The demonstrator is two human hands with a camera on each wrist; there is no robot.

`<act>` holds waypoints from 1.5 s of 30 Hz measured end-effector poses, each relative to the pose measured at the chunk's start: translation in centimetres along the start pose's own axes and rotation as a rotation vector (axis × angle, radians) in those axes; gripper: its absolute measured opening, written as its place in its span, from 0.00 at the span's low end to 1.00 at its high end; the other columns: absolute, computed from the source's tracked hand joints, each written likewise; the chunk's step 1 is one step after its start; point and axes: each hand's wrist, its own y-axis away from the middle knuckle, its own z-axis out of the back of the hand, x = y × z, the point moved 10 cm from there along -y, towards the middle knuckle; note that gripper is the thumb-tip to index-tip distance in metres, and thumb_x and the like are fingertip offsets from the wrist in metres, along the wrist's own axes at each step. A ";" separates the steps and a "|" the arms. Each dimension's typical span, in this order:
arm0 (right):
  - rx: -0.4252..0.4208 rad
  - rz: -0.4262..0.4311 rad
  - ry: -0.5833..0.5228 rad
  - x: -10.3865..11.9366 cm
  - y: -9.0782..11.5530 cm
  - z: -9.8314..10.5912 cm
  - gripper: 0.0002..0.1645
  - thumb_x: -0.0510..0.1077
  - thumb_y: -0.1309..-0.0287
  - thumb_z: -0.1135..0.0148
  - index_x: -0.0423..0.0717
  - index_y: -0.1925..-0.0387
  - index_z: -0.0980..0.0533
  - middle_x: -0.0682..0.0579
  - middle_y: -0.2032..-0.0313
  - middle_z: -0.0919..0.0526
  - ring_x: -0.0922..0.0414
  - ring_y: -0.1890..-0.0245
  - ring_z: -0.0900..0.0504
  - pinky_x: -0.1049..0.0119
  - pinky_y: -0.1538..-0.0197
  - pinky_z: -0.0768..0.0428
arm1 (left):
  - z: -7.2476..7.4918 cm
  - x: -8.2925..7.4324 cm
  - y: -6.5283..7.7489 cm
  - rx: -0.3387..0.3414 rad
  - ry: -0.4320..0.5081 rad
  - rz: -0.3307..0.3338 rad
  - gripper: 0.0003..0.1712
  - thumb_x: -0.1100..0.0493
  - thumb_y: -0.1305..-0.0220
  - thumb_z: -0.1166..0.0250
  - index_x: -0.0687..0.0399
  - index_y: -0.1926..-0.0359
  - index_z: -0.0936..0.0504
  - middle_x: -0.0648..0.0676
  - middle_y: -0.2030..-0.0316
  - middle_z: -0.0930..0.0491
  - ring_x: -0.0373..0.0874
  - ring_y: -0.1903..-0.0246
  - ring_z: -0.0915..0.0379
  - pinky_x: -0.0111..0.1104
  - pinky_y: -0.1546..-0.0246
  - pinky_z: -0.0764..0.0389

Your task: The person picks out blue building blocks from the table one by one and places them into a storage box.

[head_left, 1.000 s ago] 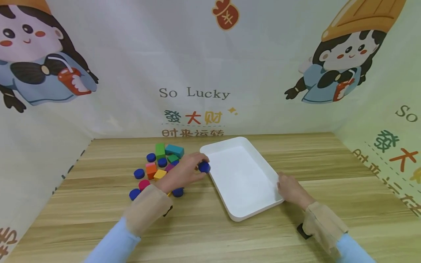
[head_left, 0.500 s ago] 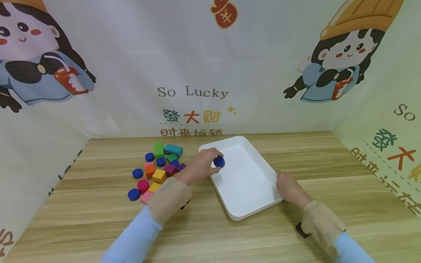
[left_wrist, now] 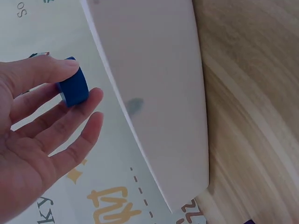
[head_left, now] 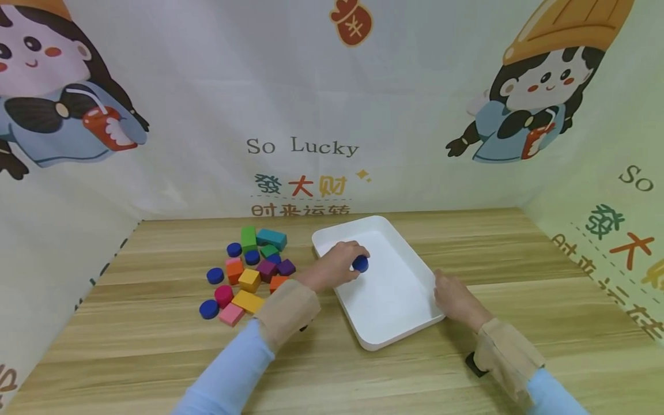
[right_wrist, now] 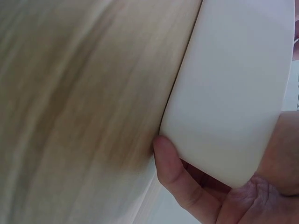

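Observation:
My left hand (head_left: 339,266) pinches a short blue cylinder block (head_left: 360,264) between thumb and fingers, over the left part of a white tray (head_left: 374,340). In the left wrist view the blue cylinder block (left_wrist: 74,85) sits at the fingertips, above the level of the tray's rim, with the ring and little fingers spread loosely. At the tray's near right corner, my right hand (head_left: 459,297) grips the wall. The right wrist view has the right hand (right_wrist: 210,191) wrapped about the corner of the white tray (right_wrist: 229,88), one fingertip low by the table.
Left of the tray lies a loose group of coloured blocks, among them a green block (head_left: 249,238), a teal block (head_left: 272,238), a yellow cube (head_left: 250,280), a pink block (head_left: 231,313) and several blue cylinders. A printed cloth (head_left: 415,115) hangs behind the wooden table (head_left: 155,346).
My left hand has carried the blue cylinder block rightward from the tray's left rim to over its inside, slightly lower than half a second ago. My right hand stays at the tray's corner.

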 end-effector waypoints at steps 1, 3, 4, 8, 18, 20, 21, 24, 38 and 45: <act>0.001 -0.004 0.004 0.5 0.1 0.4 0.09 0.28 0.52 0.52 0.23 0.68 0.36 0.41 0.85 0.30 0.52 0.86 0.32 0.61 0.85 0.28 | -0.2 -0.1 -0.1 0.007 -0.008 -0.009 0.18 0.69 0.50 0.38 0.70 0.56 0.25 0.67 0.59 0.22 0.54 0.58 0.27 0.42 0.54 0.24; 0.020 -0.012 0.011 1.1 0.3 0.8 0.09 0.27 0.51 0.52 0.22 0.68 0.37 0.42 0.85 0.30 0.53 0.85 0.32 0.61 0.84 0.28 | -0.7 -0.3 -0.2 0.034 -0.022 -0.016 0.18 0.69 0.50 0.38 0.70 0.56 0.25 0.66 0.59 0.22 0.53 0.59 0.27 0.42 0.55 0.23; 0.026 -0.015 0.015 1.3 0.3 0.9 0.08 0.27 0.51 0.52 0.22 0.68 0.37 0.42 0.85 0.30 0.53 0.85 0.32 0.62 0.84 0.28 | -0.9 -0.4 -0.2 0.052 -0.028 -0.014 0.18 0.69 0.50 0.38 0.70 0.55 0.25 0.66 0.59 0.22 0.53 0.59 0.27 0.42 0.55 0.23; 0.027 -0.021 0.016 1.6 0.4 1.3 0.08 0.26 0.51 0.52 0.22 0.68 0.36 0.43 0.86 0.31 0.54 0.86 0.33 0.62 0.85 0.28 | -2.2 -0.4 -0.3 0.129 -0.055 0.015 0.18 0.68 0.49 0.38 0.68 0.55 0.25 0.64 0.58 0.23 0.52 0.58 0.28 0.40 0.54 0.24; 0.029 -0.017 0.008 1.6 0.5 1.2 0.09 0.26 0.51 0.51 0.21 0.66 0.36 0.42 0.86 0.31 0.54 0.88 0.32 0.63 0.87 0.28 | -4.3 -0.1 -0.7 0.204 -0.126 0.034 0.13 0.68 0.50 0.37 0.65 0.60 0.22 0.61 0.61 0.20 0.47 0.61 0.27 0.35 0.57 0.24; 0.035 -0.026 0.005 1.5 0.5 1.1 0.10 0.26 0.51 0.51 0.22 0.66 0.36 0.42 0.86 0.30 0.54 0.87 0.32 0.62 0.86 0.28 | -4.8 0.1 -0.8 0.229 -0.144 0.045 0.14 0.67 0.49 0.37 0.64 0.59 0.22 0.60 0.60 0.19 0.47 0.60 0.27 0.34 0.56 0.24; 0.039 -0.033 0.000 1.4 0.5 1.0 0.10 0.27 0.51 0.51 0.22 0.66 0.36 0.42 0.85 0.30 0.54 0.87 0.32 0.62 0.85 0.28 | -5.1 0.2 -0.8 0.242 -0.150 0.052 0.14 0.66 0.49 0.38 0.64 0.58 0.22 0.60 0.59 0.19 0.46 0.59 0.27 0.33 0.55 0.24; 0.051 -0.049 -0.019 1.3 0.5 0.9 0.10 0.27 0.50 0.52 0.22 0.64 0.37 0.42 0.84 0.29 0.54 0.86 0.32 0.63 0.85 0.28 | -5.7 0.3 -0.8 0.270 -0.149 0.074 0.14 0.66 0.48 0.38 0.64 0.58 0.22 0.59 0.59 0.19 0.45 0.60 0.28 0.32 0.55 0.25; 0.056 -0.017 -0.026 1.9 0.7 1.1 0.13 0.25 0.50 0.53 0.19 0.60 0.39 0.44 0.87 0.31 0.59 0.91 0.34 0.66 0.89 0.29 | -6.3 0.5 -0.7 0.287 -0.168 0.133 0.08 0.67 0.49 0.38 0.61 0.64 0.23 0.56 0.66 0.23 0.41 0.69 0.36 0.30 0.64 0.27; 0.034 0.009 0.000 2.0 0.6 1.2 0.12 0.25 0.51 0.52 0.20 0.63 0.38 0.44 0.88 0.32 0.58 0.91 0.35 0.65 0.89 0.28 | -6.3 0.7 -0.4 0.285 -0.165 0.160 0.16 0.65 0.49 0.37 0.61 0.57 0.24 0.57 0.62 0.25 0.42 0.67 0.35 0.31 0.61 0.26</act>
